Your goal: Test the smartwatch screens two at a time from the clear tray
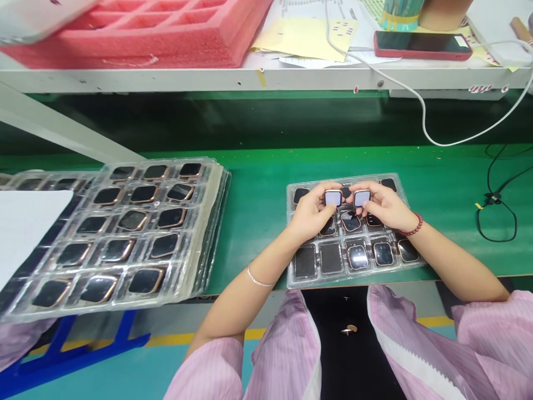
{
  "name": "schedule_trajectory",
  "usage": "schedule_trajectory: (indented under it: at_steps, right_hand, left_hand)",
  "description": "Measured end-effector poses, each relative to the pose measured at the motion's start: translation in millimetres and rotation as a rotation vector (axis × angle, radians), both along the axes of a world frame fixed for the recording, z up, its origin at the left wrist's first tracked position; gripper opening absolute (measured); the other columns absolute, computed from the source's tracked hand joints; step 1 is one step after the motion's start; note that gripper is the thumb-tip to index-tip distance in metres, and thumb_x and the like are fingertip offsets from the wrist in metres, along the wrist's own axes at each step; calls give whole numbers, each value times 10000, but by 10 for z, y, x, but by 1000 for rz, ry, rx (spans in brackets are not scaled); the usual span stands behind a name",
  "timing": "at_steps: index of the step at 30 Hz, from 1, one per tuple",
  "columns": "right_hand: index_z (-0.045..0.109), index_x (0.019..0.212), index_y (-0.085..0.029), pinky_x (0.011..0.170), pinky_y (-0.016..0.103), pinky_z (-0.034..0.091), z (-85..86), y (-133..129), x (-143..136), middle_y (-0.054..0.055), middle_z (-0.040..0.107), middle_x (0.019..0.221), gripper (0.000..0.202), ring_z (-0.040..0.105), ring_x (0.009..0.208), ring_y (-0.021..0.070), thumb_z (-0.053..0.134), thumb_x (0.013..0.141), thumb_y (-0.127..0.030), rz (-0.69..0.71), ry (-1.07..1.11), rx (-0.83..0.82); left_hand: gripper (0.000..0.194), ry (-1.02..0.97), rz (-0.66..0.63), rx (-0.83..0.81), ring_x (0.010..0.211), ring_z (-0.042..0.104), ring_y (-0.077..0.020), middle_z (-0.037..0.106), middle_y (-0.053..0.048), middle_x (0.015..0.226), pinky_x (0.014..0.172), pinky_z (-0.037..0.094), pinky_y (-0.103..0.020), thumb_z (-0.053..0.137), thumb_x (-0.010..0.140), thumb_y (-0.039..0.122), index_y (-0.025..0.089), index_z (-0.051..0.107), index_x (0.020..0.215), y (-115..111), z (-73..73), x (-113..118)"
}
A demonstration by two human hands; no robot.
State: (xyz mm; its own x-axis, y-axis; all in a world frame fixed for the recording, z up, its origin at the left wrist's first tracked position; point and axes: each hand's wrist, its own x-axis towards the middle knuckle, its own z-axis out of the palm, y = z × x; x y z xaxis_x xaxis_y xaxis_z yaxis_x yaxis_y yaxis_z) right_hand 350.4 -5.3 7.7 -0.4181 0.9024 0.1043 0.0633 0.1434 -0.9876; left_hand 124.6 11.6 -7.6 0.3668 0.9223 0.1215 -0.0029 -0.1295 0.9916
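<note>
My left hand [311,212] is closed on a smartwatch case [333,198] with a lit, pale screen and gold-coloured rim. A second, similar smartwatch case [361,198], also lit, is gripped between the thumb and fingers of my right hand [385,206]. Both hands are just above a clear plastic tray [293,278] of dark-screened watch cases, partly hiding its upper rows. In its front row, two compartments at the left hold no watch, while a watch case [383,254] and others lie to the right.
Stacked clear trays [166,297] full of watch cases stand at the left, beside a white sheet [29,233]. Overhead, a shelf [200,79] carries red foam [225,39], papers and a phone [422,44]. A white cable [425,119] hangs down; a black cable [495,197] lies at right.
</note>
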Motion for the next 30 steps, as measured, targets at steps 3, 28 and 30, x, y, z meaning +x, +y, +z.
schedule_trajectory:
  at_steps: [3, 28, 30]
  right_hand:
    - [583, 1243, -189, 636, 266, 614, 5, -7, 1, 89, 726, 1121, 391, 722, 748, 148, 588, 861, -104, 4, -15, 18]
    - [612, 1201, -170, 624, 268, 613, 44, -28, -18, 88, 754, 1045, 301, 716, 716, 143, 575, 902, -170, 17, -33, 3]
    - [636, 1179, -175, 612, 263, 610, 49, -32, -20, 80, 762, 1013, 278, 718, 704, 146, 598, 904, -193, -1, -29, -21]
  left_hand:
    - [428, -6, -9, 7, 979, 693, -227, 709, -94, 1068, 773, 558, -287, 643, 775, 161, 170, 632, 1203, 2, 1, -2]
    - [320, 2, 25, 37, 872, 674, -194, 717, -97, 1041, 778, 543, -296, 730, 817, 318, 158, 683, 1090, -22, 64, -3]
    - [300, -12, 11, 30, 840, 675, -186, 720, -93, 1002, 742, 544, -284, 732, 829, 352, 155, 686, 1050, -25, 76, -4]
